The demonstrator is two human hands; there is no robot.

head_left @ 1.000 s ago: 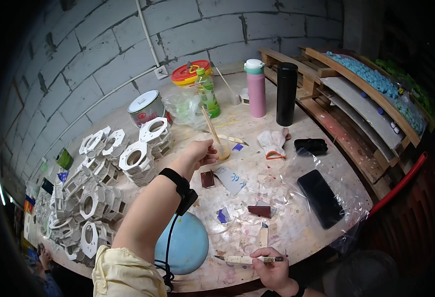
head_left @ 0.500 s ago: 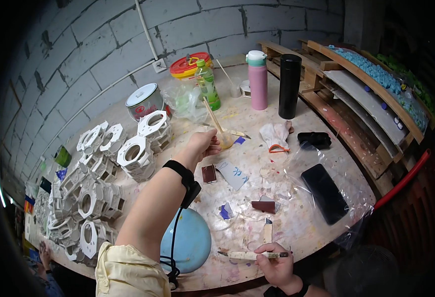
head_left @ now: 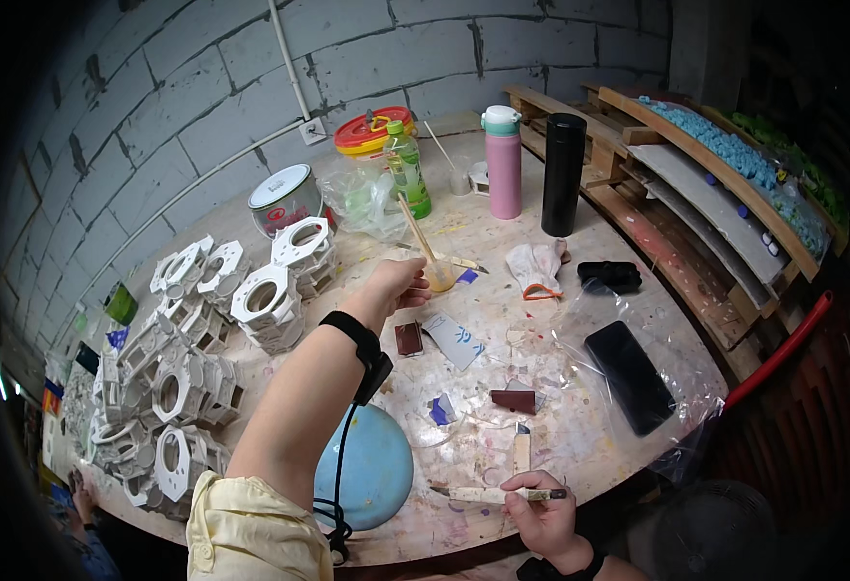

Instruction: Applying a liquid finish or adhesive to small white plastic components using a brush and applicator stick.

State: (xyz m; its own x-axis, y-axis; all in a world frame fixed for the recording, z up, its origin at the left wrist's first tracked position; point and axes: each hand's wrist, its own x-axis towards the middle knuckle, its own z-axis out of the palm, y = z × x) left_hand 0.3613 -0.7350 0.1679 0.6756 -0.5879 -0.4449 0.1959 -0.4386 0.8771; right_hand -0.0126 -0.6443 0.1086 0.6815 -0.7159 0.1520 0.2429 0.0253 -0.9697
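The counter (head_left: 580, 450) has two tall flasks (head_left: 504, 176), two cups (head_left: 441, 280), one green bottle (head_left: 407, 179) and one tin (head_left: 289, 210) in its far half. Two brown blocks (head_left: 409, 338) lie nearer the middle. One phone (head_left: 630, 378) is by the right edge. Two pale tools (head_left: 488, 494) and one round blue thing (head_left: 365, 474) are by the near edge. White parts (head_left: 268, 302) crowd the left, too many to count.

Workshop: block wall (head_left: 396, 68), wooden pallets (head_left: 662, 252), stained worktable (head_left: 590, 441), piled white parts (head_left: 197, 387).
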